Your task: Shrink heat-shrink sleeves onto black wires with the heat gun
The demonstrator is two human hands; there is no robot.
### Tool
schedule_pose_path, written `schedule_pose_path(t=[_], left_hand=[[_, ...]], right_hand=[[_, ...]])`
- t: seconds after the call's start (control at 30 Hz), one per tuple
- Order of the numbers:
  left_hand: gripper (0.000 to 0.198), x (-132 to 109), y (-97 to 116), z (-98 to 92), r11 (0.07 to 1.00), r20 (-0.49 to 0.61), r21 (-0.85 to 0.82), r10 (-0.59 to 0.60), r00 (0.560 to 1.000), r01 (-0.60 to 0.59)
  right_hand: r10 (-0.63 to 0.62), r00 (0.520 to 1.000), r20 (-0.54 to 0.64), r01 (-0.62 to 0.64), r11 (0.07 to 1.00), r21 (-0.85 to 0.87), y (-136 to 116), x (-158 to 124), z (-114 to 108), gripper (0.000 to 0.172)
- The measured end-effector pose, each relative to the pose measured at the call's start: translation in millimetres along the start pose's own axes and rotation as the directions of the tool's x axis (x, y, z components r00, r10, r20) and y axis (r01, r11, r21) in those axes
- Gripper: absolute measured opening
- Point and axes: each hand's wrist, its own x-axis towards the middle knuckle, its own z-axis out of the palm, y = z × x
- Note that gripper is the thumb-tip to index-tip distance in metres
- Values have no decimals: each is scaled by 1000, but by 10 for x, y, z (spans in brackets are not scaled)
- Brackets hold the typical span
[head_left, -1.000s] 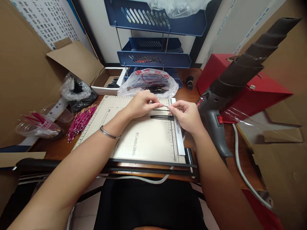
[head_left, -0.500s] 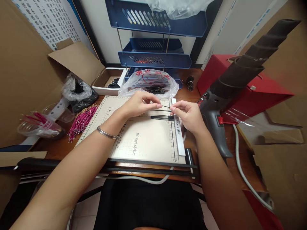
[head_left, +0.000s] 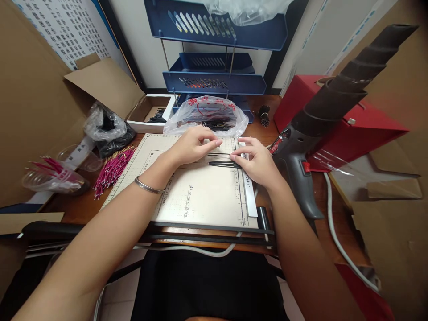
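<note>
A cream paper cutter board with printed size lines lies before me. Short thin black wires lie side by side across it near its right ruler, with a couple of separate black wires just above them. My right hand is at the right end of these upper wires, its thumb and a fingertip closed on a wire. Over the board to the left, my left hand hovers with loosely curved fingers and nothing visible in them. A white strip runs along the board's right edge.
A grey heat gun and red box stand at right. Pink-sleeved pieces are heaped at left beside a plastic cup. Behind are a plastic bag, an open carton and blue trays.
My right hand has moved left and slightly down, bringing a wire down to the others. My left fingers have let go of that wire's other end and drawn back slightly.
</note>
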Motion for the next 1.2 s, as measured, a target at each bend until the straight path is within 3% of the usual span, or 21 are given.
schedule_pose_path(t=[0.43, 0.73, 1.0, 1.2], left_hand=[[21, -8, 11, 11, 999, 107, 29, -34, 994, 32], [20, -12, -71, 36, 994, 58, 96, -58, 997, 52], [13, -31, -7, 10, 998, 163, 46, -48, 985, 41], [22, -22, -75, 73, 992, 84, 88, -96, 992, 89]], right_hand=[[37, 998, -49, -38, 999, -18, -50, -4, 25, 8], [43, 995, -94, -46, 998, -29, -2, 15, 31, 10], [55, 993, -103, -60, 997, -40, 17, 18, 40, 12], [67, 993, -96, -71, 997, -33, -2, 17, 39, 13]])
